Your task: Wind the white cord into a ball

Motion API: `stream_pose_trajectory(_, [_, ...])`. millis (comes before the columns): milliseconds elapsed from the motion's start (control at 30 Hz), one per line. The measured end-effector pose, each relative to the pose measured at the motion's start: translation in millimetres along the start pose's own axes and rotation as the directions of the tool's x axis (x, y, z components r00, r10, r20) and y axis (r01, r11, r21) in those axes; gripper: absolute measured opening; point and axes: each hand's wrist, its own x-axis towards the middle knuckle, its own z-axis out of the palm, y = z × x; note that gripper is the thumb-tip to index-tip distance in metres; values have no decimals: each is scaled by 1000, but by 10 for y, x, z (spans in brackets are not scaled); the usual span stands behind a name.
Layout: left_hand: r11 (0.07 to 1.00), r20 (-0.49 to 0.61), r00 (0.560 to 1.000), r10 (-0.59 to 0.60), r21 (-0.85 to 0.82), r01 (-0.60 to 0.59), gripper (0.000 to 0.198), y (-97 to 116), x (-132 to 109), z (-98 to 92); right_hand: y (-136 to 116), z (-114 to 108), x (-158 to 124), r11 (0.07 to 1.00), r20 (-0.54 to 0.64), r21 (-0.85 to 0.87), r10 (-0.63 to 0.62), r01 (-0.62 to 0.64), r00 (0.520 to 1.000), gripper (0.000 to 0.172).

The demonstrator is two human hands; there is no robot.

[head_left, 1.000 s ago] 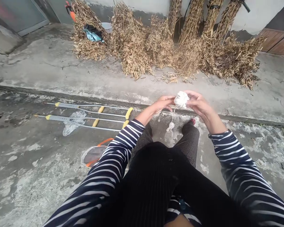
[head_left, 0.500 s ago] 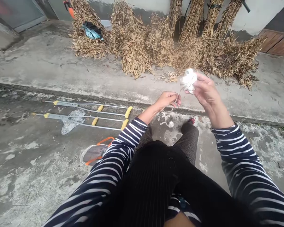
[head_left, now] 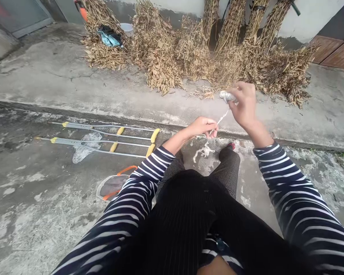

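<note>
My right hand [head_left: 243, 104] is raised and grips a white ball of string [head_left: 226, 96], covering much of it. A pale strand [head_left: 222, 117] runs down from it to my left hand [head_left: 203, 128], whose fingers are closed around it. Below my left hand, a loose white tangle of string [head_left: 203, 152] lies on the concrete between my knees and appears joined to the strand. Where the strand enters my left fingers is hidden.
A pair of metal crutches [head_left: 103, 140] with yellow grips lies to my left beside a clear plastic bag [head_left: 84, 152] and an orange-edged plastic item [head_left: 112, 187]. A raised concrete step [head_left: 172, 128] runs ahead, with bundles of dried plants [head_left: 163, 49] against the wall beyond.
My right hand has risen and carried the string ball up and away from my left hand. The small lump of string on the ground now looks like a looser, spread-out tangle.
</note>
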Motion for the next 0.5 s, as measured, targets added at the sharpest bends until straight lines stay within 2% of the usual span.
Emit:
stream_pose_trajectory(100, [998,-96,995,18,65,-12,21,126,-41,-150,19,63,-136,1000,138,-17,-12,15,990,36])
stream_pose_trajectory(233, [989,-155,988,12,144,11,23,208,-17,-319,-58,68,-315,990,303,140,-49,6,952,38])
stream_pose_trajectory(300, [984,-169,986,9,176,22,23,193,12,-354,-106,32,-377,965,418,248,-25,-87,908,40])
stream_pose_trajectory(367, [979,-186,983,-2,198,39,23,154,43,-365,-137,-20,-415,904,532,351,21,-243,847,41])
stream_pose_trajectory(500, [963,-192,981,-25,258,75,21,83,101,-362,-119,-122,-436,666,703,530,2,-526,711,43])
